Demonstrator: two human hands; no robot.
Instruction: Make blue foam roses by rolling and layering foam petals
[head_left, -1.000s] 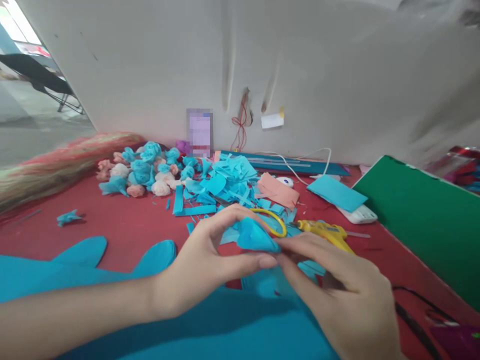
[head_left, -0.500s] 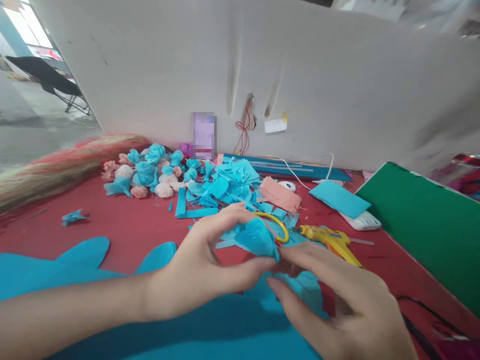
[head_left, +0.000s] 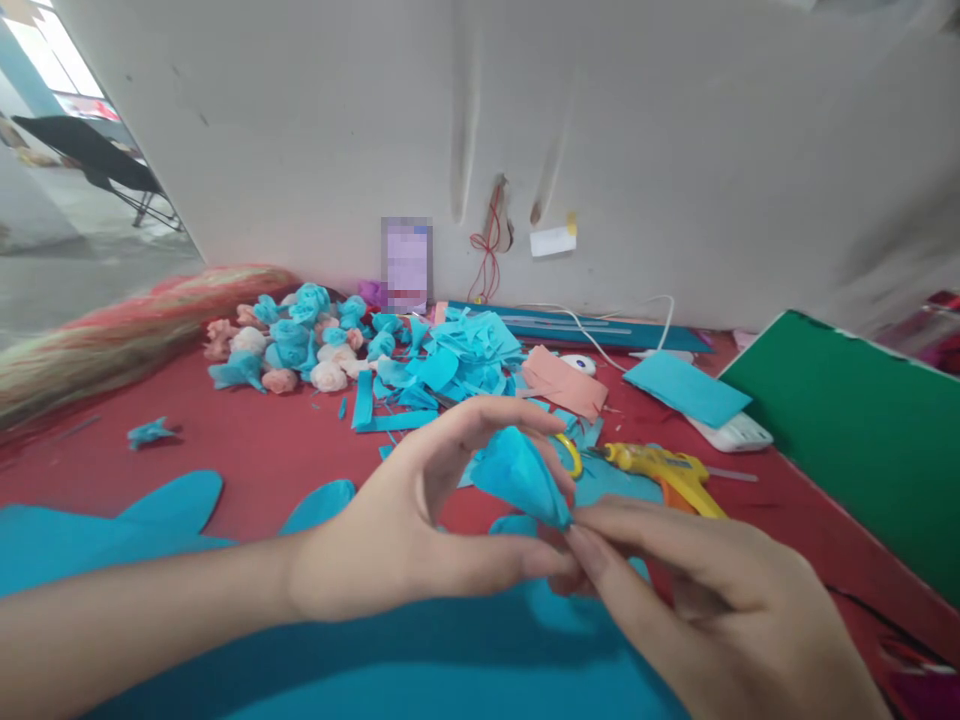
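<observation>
A blue paper flower, rolled into a cone with its petals up, is in front of me. My right hand pinches its pointed base between thumb and fingers. Around the flower curves my left hand, thumb and fingers apart, with some fingers behind the petals. Whether those hidden fingers touch the paper I cannot tell. Just beyond the hands shows a yellow loop, partly hidden. Below the hands spreads blue material, with rounded petal shapes to the left.
Finished blue, pink and white paper flowers are heaped at the back left. Beside them lie blue paper cuttings and folded pink paper. A yellow glue gun lies right of the hands. A green board leans at the right.
My right thumb has closed onto the flower's base. My left thumb has come away from the petals, and the left hand has opened around the flower.
</observation>
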